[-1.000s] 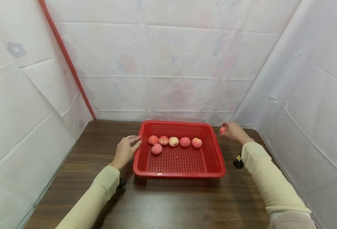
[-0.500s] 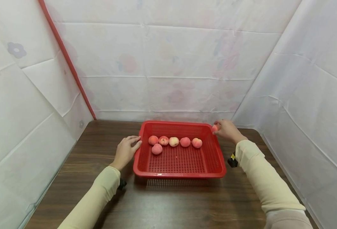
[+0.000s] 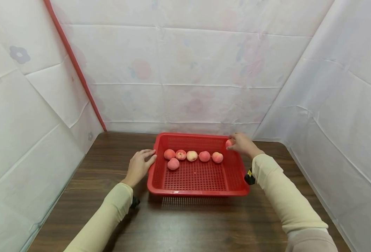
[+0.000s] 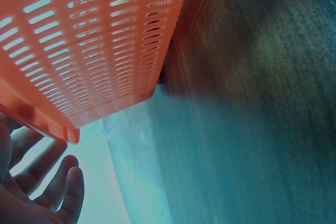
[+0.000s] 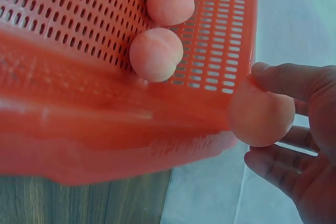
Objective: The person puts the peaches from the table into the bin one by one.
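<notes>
Your right hand holds a small pink peach at the upper-right corner of the red perforated plastic basket — carrying-in step — your left hand flat-fingered against its left wall; next, lower it beside the row.

Even, soft light is seen throughout. A short shadow is cast beneath the basket's near edge. The left wrist view is blurred and blue-tinted.

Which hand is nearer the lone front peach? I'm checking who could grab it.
Left. The left hand rests on the basket's left rim beside that peach; the right hand is at the far right corner.
</notes>
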Demonstrator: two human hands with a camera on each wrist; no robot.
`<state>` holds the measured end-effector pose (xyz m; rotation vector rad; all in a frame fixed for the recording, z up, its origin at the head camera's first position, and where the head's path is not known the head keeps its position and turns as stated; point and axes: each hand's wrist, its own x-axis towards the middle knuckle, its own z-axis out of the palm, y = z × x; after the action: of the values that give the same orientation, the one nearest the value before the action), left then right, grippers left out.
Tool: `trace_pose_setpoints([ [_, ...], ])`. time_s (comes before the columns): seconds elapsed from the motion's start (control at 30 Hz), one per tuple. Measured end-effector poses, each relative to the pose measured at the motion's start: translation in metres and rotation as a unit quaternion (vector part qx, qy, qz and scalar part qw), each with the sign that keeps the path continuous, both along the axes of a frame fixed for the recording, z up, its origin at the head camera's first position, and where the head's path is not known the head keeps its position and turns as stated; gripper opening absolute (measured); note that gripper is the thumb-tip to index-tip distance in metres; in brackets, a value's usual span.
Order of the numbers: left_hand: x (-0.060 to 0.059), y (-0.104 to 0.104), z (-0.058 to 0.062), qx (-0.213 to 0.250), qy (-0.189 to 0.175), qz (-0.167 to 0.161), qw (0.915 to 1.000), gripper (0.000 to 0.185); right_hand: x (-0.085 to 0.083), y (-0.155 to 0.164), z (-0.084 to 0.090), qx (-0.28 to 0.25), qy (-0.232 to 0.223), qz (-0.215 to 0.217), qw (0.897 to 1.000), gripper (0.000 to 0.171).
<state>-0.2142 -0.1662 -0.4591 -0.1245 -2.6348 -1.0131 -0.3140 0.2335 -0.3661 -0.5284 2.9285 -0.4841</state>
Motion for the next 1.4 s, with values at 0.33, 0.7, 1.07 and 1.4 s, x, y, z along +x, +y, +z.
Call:
trace_pose_setpoints([
  [0.33,0.0,0.001,0.001,-0.011,-0.002,-0.001,0.9999,0.037,-0.002,-0.015,-0.004,0.007,-0.008,0.012,1.0,0.054],
  [0.7,0.0,0.001,0.006,-0.015,-0.003,-0.001,0.9999,0.035,-0.003,-0.033,-0.012,-0.008,-0.022,0.024,0.999,0.05],
  [1.07,0.001,0.0,0.009,-0.002,0.0,-0.001,1.0,0.032,-0.001,-0.059,-0.017,0.0,-0.047,0.051,0.998,0.048],
  [1.4,-0.001,0.001,0.009,-0.01,-0.011,0.0,0.9999,0.033,0.005,-0.083,-0.023,0.03,-0.032,0.093,0.995,0.041],
])
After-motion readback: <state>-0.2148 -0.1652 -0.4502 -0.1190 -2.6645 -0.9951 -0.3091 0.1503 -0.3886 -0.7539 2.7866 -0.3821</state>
